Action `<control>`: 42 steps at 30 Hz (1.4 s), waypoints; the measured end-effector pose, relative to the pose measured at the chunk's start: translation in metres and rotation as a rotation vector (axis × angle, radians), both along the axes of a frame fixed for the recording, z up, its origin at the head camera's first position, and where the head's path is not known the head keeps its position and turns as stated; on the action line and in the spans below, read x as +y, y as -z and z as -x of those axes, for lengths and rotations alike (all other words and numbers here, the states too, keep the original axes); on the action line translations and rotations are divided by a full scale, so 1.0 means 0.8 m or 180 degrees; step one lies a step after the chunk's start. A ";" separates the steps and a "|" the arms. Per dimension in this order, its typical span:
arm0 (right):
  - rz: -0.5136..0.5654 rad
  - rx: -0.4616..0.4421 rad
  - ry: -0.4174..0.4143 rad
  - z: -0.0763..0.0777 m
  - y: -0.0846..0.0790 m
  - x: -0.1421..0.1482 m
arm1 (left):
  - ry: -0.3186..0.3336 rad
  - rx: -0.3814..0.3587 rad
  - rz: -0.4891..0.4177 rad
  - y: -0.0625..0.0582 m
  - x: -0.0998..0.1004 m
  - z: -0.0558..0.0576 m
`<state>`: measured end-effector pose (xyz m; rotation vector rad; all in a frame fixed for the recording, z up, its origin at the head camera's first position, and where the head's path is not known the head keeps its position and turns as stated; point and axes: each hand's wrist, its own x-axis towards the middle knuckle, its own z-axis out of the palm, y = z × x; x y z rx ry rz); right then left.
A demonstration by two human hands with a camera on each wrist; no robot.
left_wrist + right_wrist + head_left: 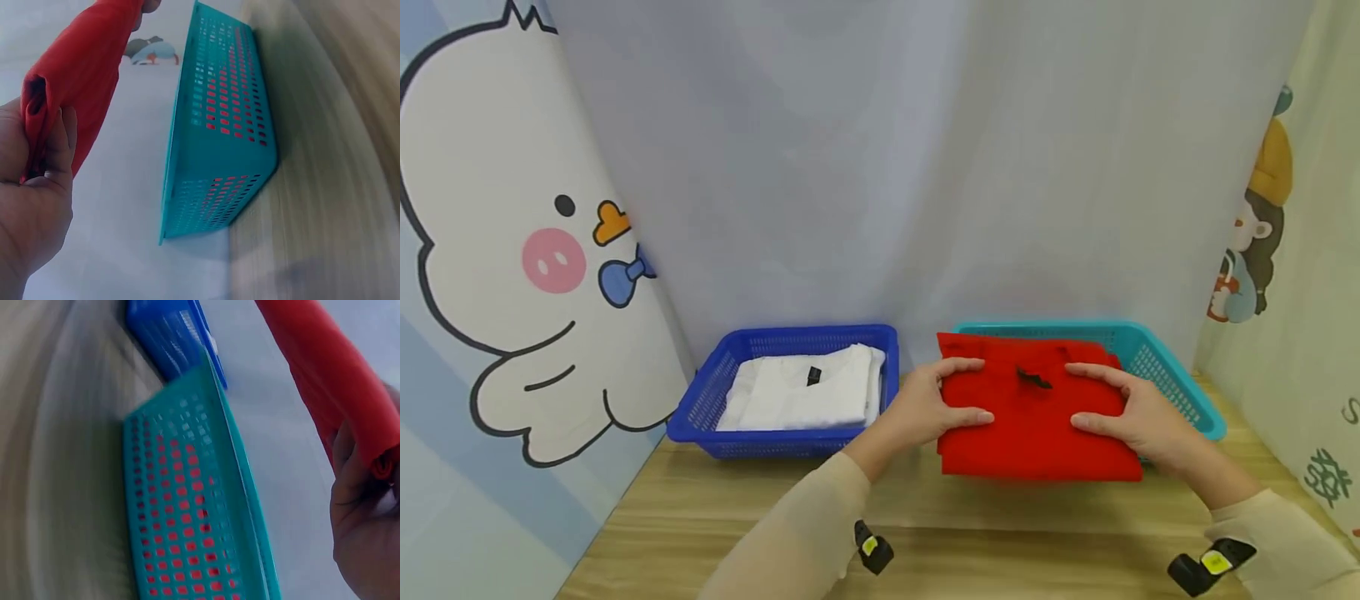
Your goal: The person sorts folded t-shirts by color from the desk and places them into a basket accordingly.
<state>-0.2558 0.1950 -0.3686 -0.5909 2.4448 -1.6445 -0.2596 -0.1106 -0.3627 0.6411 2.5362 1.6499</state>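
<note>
A folded red garment [1030, 442], with a small dark mark near its upper middle, is held level in front of and above the teal basket [1180, 387]. My left hand [925, 404] grips its left edge, thumb on top and fingers beneath in the left wrist view. On the opposite edge my right hand [1138, 417] pinches the fold the same way. Both wrist views show the garment raised above the basket rim, apart from it. Through the holes of the teal basket [212, 150], red cloth shows inside. The garment hides much of the basket in the head view.
A blue basket [700, 417] stands to the left, holding folded white cloth [812, 396] with a black tag. Both baskets sit on a wooden table [760, 517]. A pale curtain [887, 167] hangs close behind; printed curtains flank both sides.
</note>
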 end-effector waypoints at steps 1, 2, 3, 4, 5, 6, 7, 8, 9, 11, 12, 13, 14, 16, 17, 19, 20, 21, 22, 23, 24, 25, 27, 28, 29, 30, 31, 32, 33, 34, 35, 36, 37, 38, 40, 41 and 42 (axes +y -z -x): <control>-0.0028 0.0026 0.0003 0.007 0.000 0.005 | -0.0004 -0.0058 -0.0036 0.001 0.005 0.008; -0.0040 0.0032 0.0004 0.014 0.001 0.010 | -0.0005 -0.0095 -0.0062 0.001 0.011 0.015; -0.0041 0.0015 0.0001 0.021 0.002 0.015 | -0.0017 -0.0123 -0.0084 0.003 0.016 0.023; -0.0083 0.0015 0.0010 0.027 0.002 0.019 | -0.0032 -0.0146 -0.0095 0.004 0.021 0.030; -0.0112 0.0008 0.0022 0.033 0.003 0.023 | -0.0045 -0.0154 -0.0098 0.006 0.026 0.037; -0.0136 -0.0001 0.0038 0.040 0.004 0.027 | -0.0054 -0.0146 -0.0108 0.008 0.031 0.043; -0.0123 -0.0041 0.0045 0.045 0.006 0.030 | -0.0068 -0.0150 -0.0114 0.010 0.035 0.050; -0.0110 -0.0087 0.0054 0.051 0.008 0.034 | -0.0081 -0.0129 -0.0098 0.013 0.040 0.056; -0.0087 -0.0146 0.0059 0.056 0.010 0.037 | -0.0098 -0.0116 -0.0085 0.015 0.045 0.061; -0.0051 -0.0231 0.0081 0.065 0.015 0.045 | -0.0114 -0.0091 -0.0066 0.021 0.055 0.071; -0.0040 -0.0253 0.0086 0.069 0.018 0.050 | -0.0128 -0.0078 -0.0044 0.023 0.061 0.075; -0.0048 -0.0257 0.0096 0.073 0.021 0.055 | -0.0150 -0.0063 0.0003 0.026 0.066 0.079; -0.0072 -0.0264 0.0116 0.076 0.024 0.060 | -0.0160 -0.0046 0.0037 0.029 0.072 0.082; -0.0191 -0.0186 0.0156 0.082 0.030 0.069 | -0.0202 -0.0021 0.0112 0.035 0.082 0.088; -0.0249 -0.0149 0.0178 0.084 0.032 0.073 | -0.0229 -0.0013 0.0147 0.038 0.086 0.091; -0.0348 -0.0092 0.0191 0.089 0.037 0.079 | -0.0289 -0.0007 0.0227 0.044 0.093 0.095; -0.0365 -0.0108 0.0199 0.091 0.039 0.081 | -0.0308 -0.0006 0.0254 0.047 0.096 0.096; -0.0377 -0.0117 0.0199 0.093 0.041 0.083 | -0.0323 0.0001 0.0277 0.049 0.098 0.098; -0.0379 -0.0136 0.0198 0.095 0.043 0.084 | -0.0334 0.0006 0.0297 0.052 0.100 0.099; -0.0377 -0.0164 0.0203 0.097 0.045 0.084 | -0.0342 0.0022 0.0330 0.054 0.102 0.100; -0.0404 -0.0162 0.0210 0.098 0.048 0.084 | -0.0350 0.0041 0.0371 0.056 0.102 0.101; -0.0430 -0.0155 0.0212 0.100 0.050 0.084 | -0.0358 0.0051 0.0397 0.057 0.103 0.102; -0.0504 -0.0111 0.0209 0.103 0.054 0.084 | -0.0376 0.0059 0.0428 0.060 0.103 0.103; -0.0569 -0.0058 0.0211 0.105 0.056 0.083 | -0.0394 0.0062 0.0449 0.062 0.103 0.103; -0.0611 -0.0026 0.0217 0.107 0.058 0.082 | -0.0408 0.0074 0.0468 0.063 0.103 0.104; -0.0648 0.0014 0.0219 0.108 0.060 0.082 | -0.0421 0.0078 0.0473 0.064 0.103 0.104; -0.0674 0.0046 0.0227 0.110 0.061 0.081 | -0.0433 0.0079 0.0472 0.065 0.103 0.105; -0.0692 0.0068 0.0238 0.111 0.062 0.080 | -0.0443 0.0091 0.0484 0.065 0.103 0.105; -0.0703 0.0086 0.0248 0.112 0.063 0.080 | -0.0451 0.0101 0.0492 0.065 0.103 0.106; -0.0700 0.0089 0.0256 0.114 0.064 0.079 | -0.0465 0.0111 0.0502 0.065 0.103 0.107; -0.0697 0.0087 0.0266 0.115 0.065 0.078 | -0.0476 0.0122 0.0518 0.065 0.103 0.108; -0.0704 0.0098 0.0272 0.117 0.065 0.077 | -0.0491 0.0120 0.0533 0.065 0.103 0.109; -0.0718 0.0108 0.0276 0.118 0.065 0.077 | -0.0505 0.0124 0.0559 0.065 0.103 0.110; -0.0727 0.0112 0.0274 0.119 0.066 0.076 | -0.0515 0.0125 0.0581 0.065 0.103 0.111; -0.0761 0.0134 0.0277 0.122 0.065 0.075 | -0.0524 0.0106 0.0587 0.065 0.102 0.113; -0.0795 0.0159 0.0279 0.124 0.065 0.075 | -0.0519 0.0097 0.0576 0.065 0.102 0.114; -0.0829 0.0193 0.0280 0.125 0.064 0.075 | -0.0510 0.0084 0.0566 0.064 0.102 0.115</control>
